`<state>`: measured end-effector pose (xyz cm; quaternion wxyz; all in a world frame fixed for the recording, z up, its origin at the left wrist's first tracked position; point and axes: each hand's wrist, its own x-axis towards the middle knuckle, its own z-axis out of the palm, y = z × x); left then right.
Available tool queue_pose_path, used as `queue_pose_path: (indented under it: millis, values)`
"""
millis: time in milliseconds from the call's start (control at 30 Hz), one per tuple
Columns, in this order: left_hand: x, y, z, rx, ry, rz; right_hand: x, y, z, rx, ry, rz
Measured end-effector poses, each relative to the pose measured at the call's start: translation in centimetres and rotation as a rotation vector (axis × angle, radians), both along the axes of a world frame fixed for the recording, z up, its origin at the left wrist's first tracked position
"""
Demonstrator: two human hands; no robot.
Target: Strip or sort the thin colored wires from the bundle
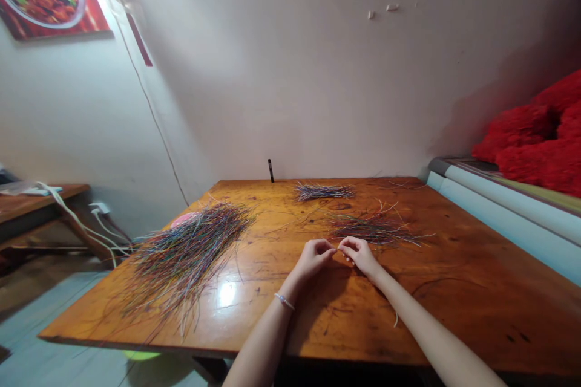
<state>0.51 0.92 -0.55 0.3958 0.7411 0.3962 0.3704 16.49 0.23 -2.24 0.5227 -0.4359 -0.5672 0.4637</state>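
Observation:
My left hand [314,257] and my right hand [358,252] meet over the middle of the wooden table, fingertips pinched close together. Whatever lies between the fingertips is too small to make out. Just beyond my hands is a loose bunch of thin coloured wires [372,230], reddish and dark with a few pale ends. A short pale wire end [396,318] shows beside my right forearm. To the left spreads a large heap of multicoloured wires [195,254]. A smaller bunch of bluish and white wires [324,192] lies near the table's far edge.
The wooden table [263,320] reaches the wall. A black pen-like stick [271,170] stands upright at its back edge. Something pink [182,219] shows behind the large heap. At right are pale rolls [508,205] with red fluffy material [540,139] on top. White cables [82,227] hang at left.

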Motion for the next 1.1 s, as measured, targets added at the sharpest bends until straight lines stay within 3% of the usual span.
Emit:
queue_pose_path:
  millis: [533, 833, 1100]
  values:
    - [-0.24, -0.23, 0.1, 0.027, 0.123, -0.008, 0.34, 0.05, -0.04, 0.012, -0.044, 0.017]
    - [-0.23, -0.39, 0.4, -0.018, 0.089, -0.036, 0.42, 0.12, -0.44, -0.024, -0.055, 0.103]
    - [-0.54, -0.28, 0.2, -0.055, 0.083, -0.093, 0.41, 0.35, -0.77, -0.018, -0.092, 0.071]
